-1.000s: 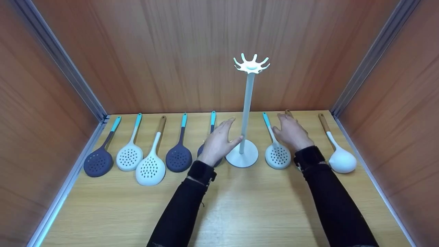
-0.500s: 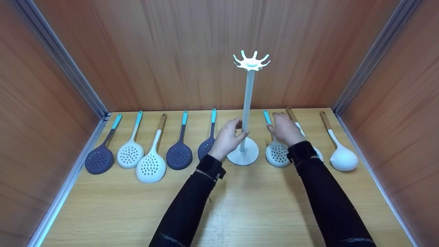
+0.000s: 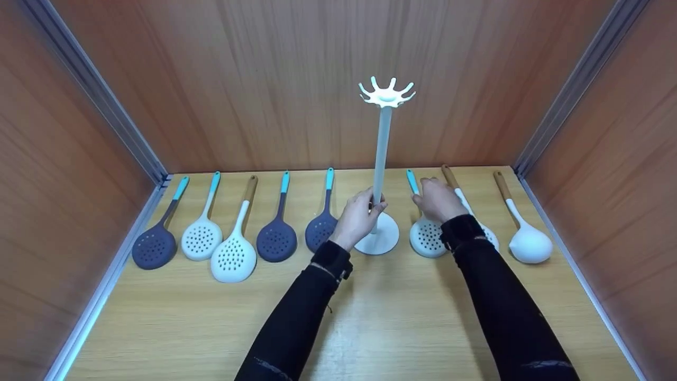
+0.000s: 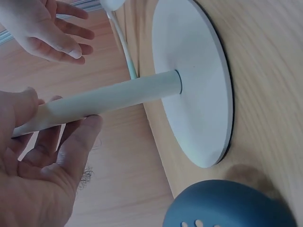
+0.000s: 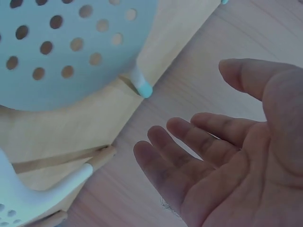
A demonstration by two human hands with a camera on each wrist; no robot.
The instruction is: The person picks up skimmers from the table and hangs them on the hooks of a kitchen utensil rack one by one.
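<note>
My left hand (image 3: pixel 359 218) curls its fingers and thumb round the pole of a white utensil stand (image 3: pixel 383 143), just above the round base (image 4: pixel 199 94). The stand is upright, its top a ring of upturned hooks. My right hand (image 3: pixel 440 200) hovers over a white skimmer (image 3: pixel 427 239) with a turquoise handle tip. In the right wrist view that hand (image 5: pixel 222 156) holds nothing, its fingers apart and slightly bent. Just right of it lies a white skimmer with a wooden handle (image 3: pixel 449 176), partly covered by the wrist. Left of the stand lies a dark blue skimmer (image 3: pixel 320 228).
Several more skimmers lie in a row on the left, among them a dark one (image 3: pixel 153 246) and a white one with a wooden handle (image 3: pixel 232 259). A white ladle (image 3: pixel 530 246) lies far right. Wooden panels (image 3: pixel 264 79) enclose the tabletop (image 3: pixel 381 317) at the back and sides.
My left hand has moved right from over the dark blue skimmer and taken hold of the stand's pole. My right hand has shifted slightly left, uncovering the wooden-handled skimmer.
</note>
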